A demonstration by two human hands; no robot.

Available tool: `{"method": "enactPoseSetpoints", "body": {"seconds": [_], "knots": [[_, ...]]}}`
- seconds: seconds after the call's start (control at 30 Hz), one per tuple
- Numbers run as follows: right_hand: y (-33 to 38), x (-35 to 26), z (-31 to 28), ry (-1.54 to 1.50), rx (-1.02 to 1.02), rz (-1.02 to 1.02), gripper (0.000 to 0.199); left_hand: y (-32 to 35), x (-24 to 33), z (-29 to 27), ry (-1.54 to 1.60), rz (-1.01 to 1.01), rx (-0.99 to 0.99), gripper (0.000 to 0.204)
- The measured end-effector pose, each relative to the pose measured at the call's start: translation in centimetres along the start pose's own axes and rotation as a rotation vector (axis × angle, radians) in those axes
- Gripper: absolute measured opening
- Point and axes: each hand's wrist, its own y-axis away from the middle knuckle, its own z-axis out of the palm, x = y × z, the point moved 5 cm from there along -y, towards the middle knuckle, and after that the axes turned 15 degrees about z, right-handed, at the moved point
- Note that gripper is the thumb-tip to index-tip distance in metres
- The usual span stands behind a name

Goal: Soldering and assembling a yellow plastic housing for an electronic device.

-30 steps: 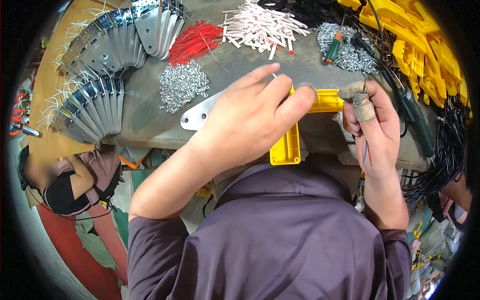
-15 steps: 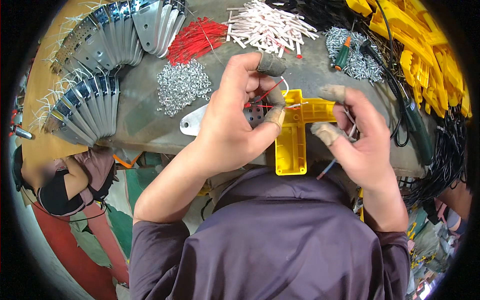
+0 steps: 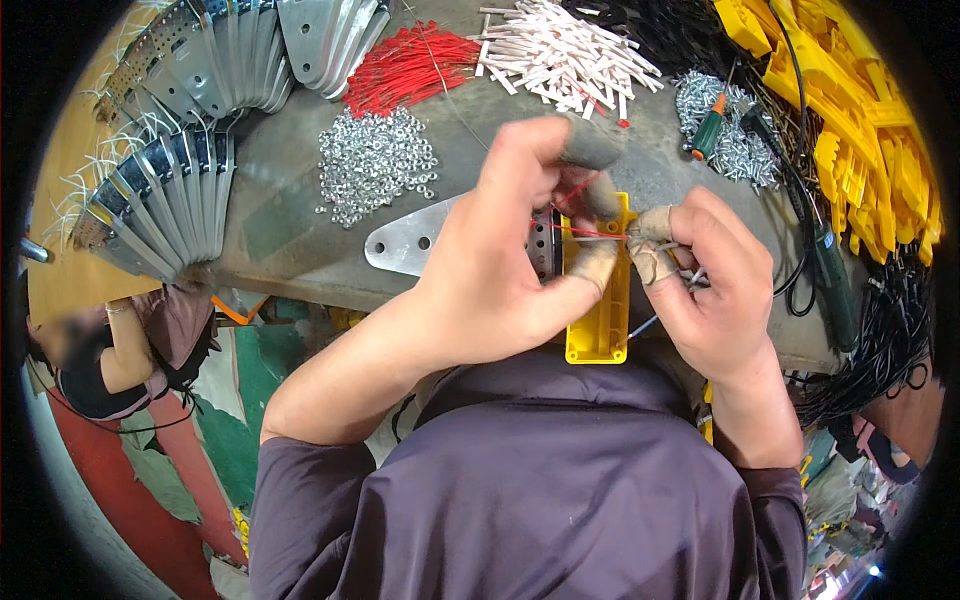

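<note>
My left hand (image 3: 490, 250), with worn coverings on its fingertips, is closed on thin red wires (image 3: 575, 230). My right hand (image 3: 715, 270) pinches at the free end of the wires; its covered thumb and forefinger are pressed together there. A thin grey cable (image 3: 645, 326) also passes through the right hand and sticks out below it. Under both hands lies a yellow plastic housing (image 3: 597, 335), partly hidden by the fingers. A silver metal plate with round holes (image 3: 400, 243) rests on the bench, its dark perforated end behind my left hand.
Red wires (image 3: 410, 65), white sleeves (image 3: 565, 50), metal nuts (image 3: 375, 160) and screws (image 3: 745, 150) lie in heaps. A green-and-orange screwdriver (image 3: 708, 130) rests on the screws. Yellow housings (image 3: 870, 130) pile at right, metal plates (image 3: 165, 200) at left. Another person (image 3: 110, 350) sits lower left.
My right hand has moved in to the left and its fingers have closed at the wire ends. My left hand has shifted slightly right, still holding the red wires. The view has shifted slightly.
</note>
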Motion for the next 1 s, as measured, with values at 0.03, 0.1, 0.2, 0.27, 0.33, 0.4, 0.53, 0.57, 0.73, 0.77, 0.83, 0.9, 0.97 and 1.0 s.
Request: {"method": "enactPoseSetpoints", "body": {"seconds": [0.03,0.1,0.2,0.27,0.33,0.4,0.53,0.57,0.73,0.77,0.83,0.9,0.97,1.0], "knots": [[0.0,-0.1,0.0,0.001,-0.004,-0.001,0.026,0.1,-0.2,-0.1,0.000,-0.001,0.004,0.066],[-0.2,0.2,0.1,-0.114,-0.107,0.137,0.020,0.1,0.9,0.1,-0.379,0.279,-0.105,0.066],[0.7,0.5,0.9,-0.620,0.053,0.307,0.014,0.0,0.5,0.1,-0.135,0.098,0.013,0.063],[0.5,0.5,0.4,-0.430,0.002,0.180,0.014,0.0,0.1,-0.2,0.051,-0.008,0.094,0.062],[0.4,0.0,0.5,-0.169,-0.039,0.021,0.017,-0.1,-0.2,-0.2,0.211,-0.064,0.116,0.061],[0.3,-0.1,0.7,-0.149,0.015,0.007,0.019,-0.1,-0.3,-0.1,0.224,-0.061,0.121,0.061],[0.0,-0.3,0.4,-0.143,0.085,-0.075,0.023,-0.1,-0.5,0.1,0.283,-0.080,0.147,0.060],[0.1,-0.4,0.3,-0.141,0.085,-0.074,0.023,-0.1,-0.5,0.0,0.284,-0.080,0.147,0.060],[0.1,0.1,0.2,-0.174,0.067,0.092,0.028,-0.1,-0.4,0.0,0.259,-0.057,0.112,0.057],[0.1,0.1,0.3,-0.173,0.066,0.091,0.028,-0.1,-0.4,0.0,0.260,-0.056,0.113,0.057],[0.3,0.5,0.4,-0.215,0.126,0.060,0.028,-0.1,-0.4,0.0,0.249,-0.053,0.107,0.057],[0.3,0.9,0.7,-0.234,0.147,0.031,0.028,0.0,-0.3,0.0,0.225,-0.052,0.099,0.057],[0.3,0.8,0.5,-0.252,0.169,0.003,0.028,0.0,-0.3,-0.1,0.201,-0.050,0.090,0.057],[0.2,0.6,0.5,-0.230,0.145,0.031,0.028,0.1,-0.2,-0.1,0.165,-0.038,0.090,0.057]]}}
